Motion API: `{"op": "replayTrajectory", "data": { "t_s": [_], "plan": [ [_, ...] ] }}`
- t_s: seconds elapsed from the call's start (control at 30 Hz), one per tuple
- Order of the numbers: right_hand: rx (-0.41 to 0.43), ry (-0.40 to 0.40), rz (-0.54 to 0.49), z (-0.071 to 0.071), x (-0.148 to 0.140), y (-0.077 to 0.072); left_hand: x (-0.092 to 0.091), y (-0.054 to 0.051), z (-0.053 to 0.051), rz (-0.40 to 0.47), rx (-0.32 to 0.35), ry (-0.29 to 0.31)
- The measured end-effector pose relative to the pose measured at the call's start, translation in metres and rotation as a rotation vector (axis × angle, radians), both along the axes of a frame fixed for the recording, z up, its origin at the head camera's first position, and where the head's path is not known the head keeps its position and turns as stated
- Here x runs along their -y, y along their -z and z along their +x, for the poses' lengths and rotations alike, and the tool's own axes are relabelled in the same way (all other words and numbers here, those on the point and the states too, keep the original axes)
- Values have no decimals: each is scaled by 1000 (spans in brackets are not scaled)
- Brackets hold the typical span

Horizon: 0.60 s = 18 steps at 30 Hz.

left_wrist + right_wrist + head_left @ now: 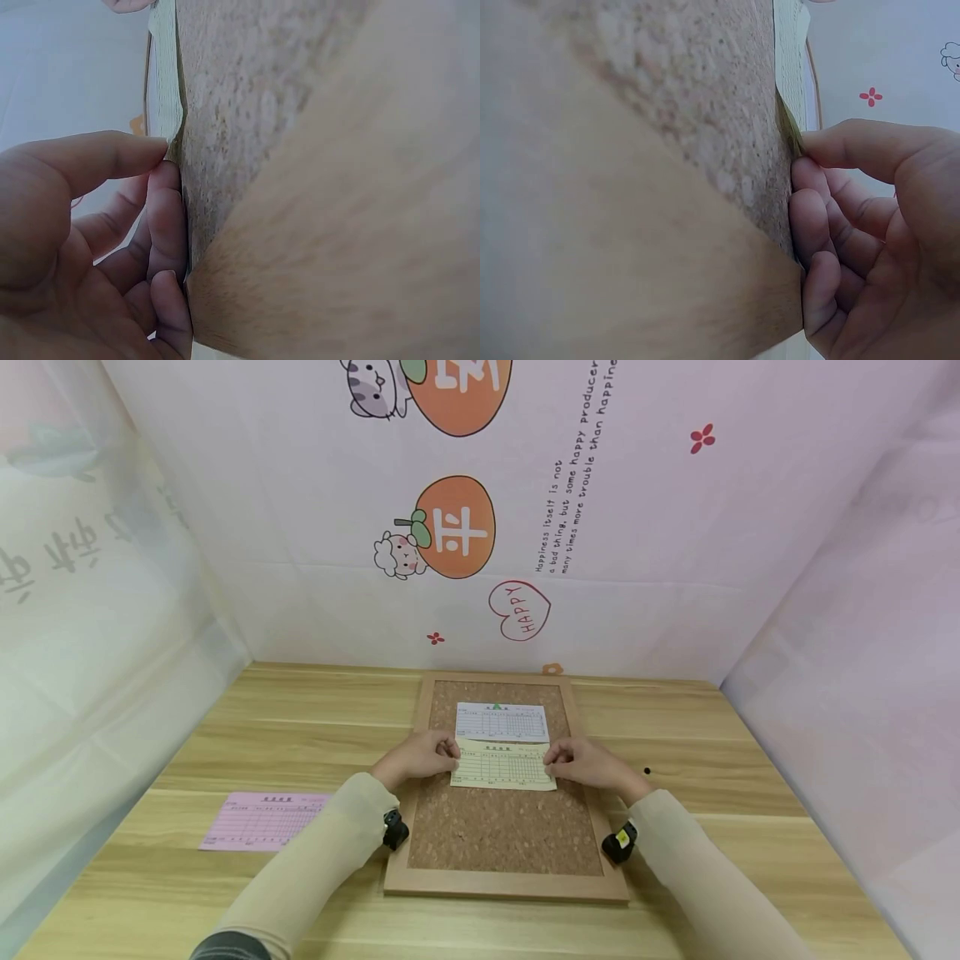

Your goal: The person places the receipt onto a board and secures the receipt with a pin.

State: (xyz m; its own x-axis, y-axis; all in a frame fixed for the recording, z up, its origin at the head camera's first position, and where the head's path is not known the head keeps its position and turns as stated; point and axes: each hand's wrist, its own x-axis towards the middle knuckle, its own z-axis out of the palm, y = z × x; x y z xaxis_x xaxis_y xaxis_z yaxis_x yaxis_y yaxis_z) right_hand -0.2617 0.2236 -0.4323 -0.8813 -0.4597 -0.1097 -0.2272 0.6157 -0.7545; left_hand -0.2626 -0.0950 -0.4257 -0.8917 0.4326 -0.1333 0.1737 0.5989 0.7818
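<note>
Inspecting remotely, I am noting the left hand (422, 755) and right hand (588, 765) pinching opposite edges of the yellow slip (502, 768), over the corkboard (502, 835) just below the white slip (501, 723); any uneven pull is risking creases.

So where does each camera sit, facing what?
Head: on the head, facing forward and down at the corkboard; left hand, right hand, sleeves show.
Left wrist: on that wrist, facing the left hand pinching the yellow slip.
Right wrist: on that wrist, facing the right hand pinching its other end.
Both wrist views share slip and corkboard.
</note>
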Motion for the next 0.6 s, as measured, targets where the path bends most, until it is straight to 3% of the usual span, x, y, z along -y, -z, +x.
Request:
{"op": "replayTrajectory", "data": {
  "t_s": [0.33,0.6],
  "plan": [
    [3,-9,4,0,1,-1,4,-2,1,-20,-24,42],
    [11,-7,5,0,2,-1,16,0,-6,-77,-132,125]
  ]
}}
